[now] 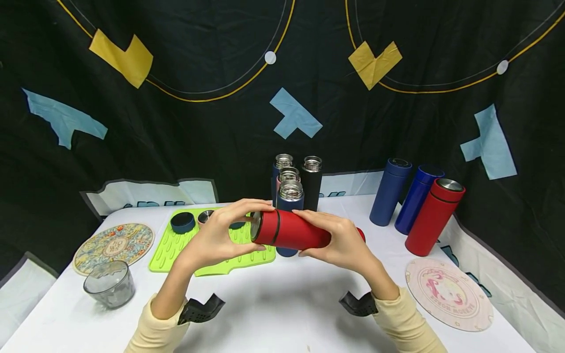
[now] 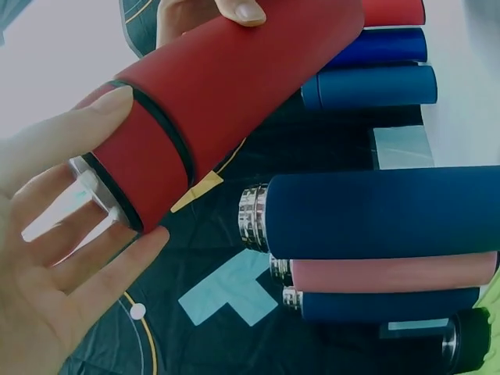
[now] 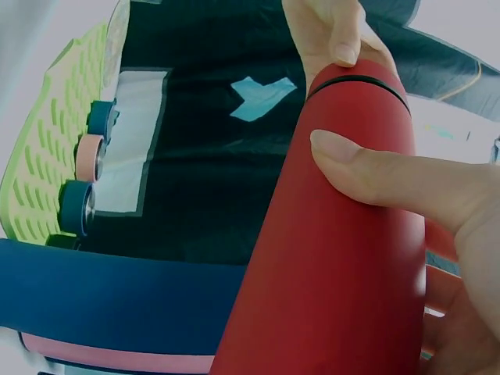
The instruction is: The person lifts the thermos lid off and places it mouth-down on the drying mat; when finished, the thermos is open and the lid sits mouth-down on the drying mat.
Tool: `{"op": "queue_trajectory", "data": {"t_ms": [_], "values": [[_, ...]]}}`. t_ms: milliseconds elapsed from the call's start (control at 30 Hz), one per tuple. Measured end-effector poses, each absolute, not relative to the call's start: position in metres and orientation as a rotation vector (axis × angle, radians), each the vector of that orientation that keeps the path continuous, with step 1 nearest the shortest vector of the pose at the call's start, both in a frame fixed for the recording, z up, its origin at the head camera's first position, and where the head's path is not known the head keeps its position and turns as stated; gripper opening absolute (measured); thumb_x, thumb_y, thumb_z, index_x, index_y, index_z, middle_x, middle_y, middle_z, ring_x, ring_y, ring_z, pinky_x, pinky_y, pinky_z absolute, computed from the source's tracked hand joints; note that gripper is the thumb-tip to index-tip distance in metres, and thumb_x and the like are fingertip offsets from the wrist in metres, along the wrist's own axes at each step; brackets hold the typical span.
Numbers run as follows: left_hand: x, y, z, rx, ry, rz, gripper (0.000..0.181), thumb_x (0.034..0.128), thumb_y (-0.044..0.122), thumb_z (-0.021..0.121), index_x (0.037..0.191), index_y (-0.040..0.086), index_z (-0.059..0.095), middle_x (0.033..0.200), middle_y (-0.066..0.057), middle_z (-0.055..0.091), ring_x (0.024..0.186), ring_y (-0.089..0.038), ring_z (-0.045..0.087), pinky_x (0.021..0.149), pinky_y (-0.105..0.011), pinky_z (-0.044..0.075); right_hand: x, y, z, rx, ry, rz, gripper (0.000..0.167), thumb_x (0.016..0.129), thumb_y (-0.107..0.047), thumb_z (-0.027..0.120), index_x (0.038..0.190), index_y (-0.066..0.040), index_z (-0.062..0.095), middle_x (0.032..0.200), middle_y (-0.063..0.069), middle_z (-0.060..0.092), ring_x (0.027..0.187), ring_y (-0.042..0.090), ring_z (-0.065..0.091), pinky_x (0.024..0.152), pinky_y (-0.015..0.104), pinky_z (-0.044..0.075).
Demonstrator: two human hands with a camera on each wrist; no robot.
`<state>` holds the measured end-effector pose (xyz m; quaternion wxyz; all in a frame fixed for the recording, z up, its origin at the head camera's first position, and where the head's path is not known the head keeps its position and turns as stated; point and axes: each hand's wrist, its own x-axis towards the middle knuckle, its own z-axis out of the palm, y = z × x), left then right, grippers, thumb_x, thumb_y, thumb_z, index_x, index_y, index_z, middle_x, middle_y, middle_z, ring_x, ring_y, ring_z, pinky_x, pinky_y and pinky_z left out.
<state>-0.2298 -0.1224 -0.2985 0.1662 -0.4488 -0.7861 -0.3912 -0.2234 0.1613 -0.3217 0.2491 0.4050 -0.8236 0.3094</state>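
Observation:
A red thermos (image 1: 297, 229) is held above the table, lying nearly level with its silver-topped cap (image 2: 144, 160) toward the left. My left hand (image 1: 216, 236) grips that cap, thumb on one side and fingers on the other. Round the thermos body my right hand (image 1: 337, 240) curls, with its thumb (image 3: 367, 168) along the red surface. The cap sits on the body, a dark ring at the seam. Just behind stand several lidless bottles with bare steel necks: a blue one (image 2: 375, 215) in front, a pink one (image 2: 391, 273), another blue one and a black one (image 1: 312, 184).
Loose caps, including a dark blue one (image 1: 183, 222), lie on a green mat (image 1: 165, 250). A glass bowl (image 1: 110, 287) and patterned round mat (image 1: 115, 245) are left. At right stand two blue bottles (image 1: 390, 191), a red thermos (image 1: 434, 218) and a pink round mat (image 1: 448, 294).

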Motion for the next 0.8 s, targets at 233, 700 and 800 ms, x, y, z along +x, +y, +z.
{"op": "queue_trajectory", "data": {"t_ms": [233,700,800], "values": [[-0.2322,-0.1218,-0.3005,-1.228,-2.247,-1.150,0.072,0.0689,0.016,0.089,0.133,0.018,0.056,0.130,0.003,0.056,0.114,-0.016,0.054,0.082,-0.031,0.056,-0.2238,0.1609,-0.3233,1.087,-2.237,0.802,0.078,0.064,-0.016,0.091,0.135,-0.016,0.058,0.129,0.004,0.061,0.114,0.025,0.060,0.085,0.041,0.055],[-0.2323,-0.1177,-0.3013,-1.003,-2.394,-1.309,0.062,0.0761,0.030,0.083,0.131,0.019,0.057,0.119,0.001,0.061,0.099,-0.019,0.060,0.077,-0.030,0.057,-0.2229,0.1585,-0.3224,1.036,-2.142,0.544,0.077,0.065,-0.020,0.091,0.134,-0.015,0.059,0.128,0.008,0.061,0.114,0.029,0.060,0.088,0.047,0.053],[-0.2329,-0.1184,-0.3015,-1.132,-2.368,-1.261,0.068,0.0740,0.027,0.085,0.134,0.020,0.055,0.126,0.003,0.058,0.108,-0.017,0.057,0.082,-0.032,0.056,-0.2230,0.1611,-0.3221,1.069,-2.197,0.632,0.077,0.064,-0.020,0.091,0.134,-0.015,0.058,0.128,0.007,0.062,0.113,0.027,0.060,0.087,0.045,0.054]]}}
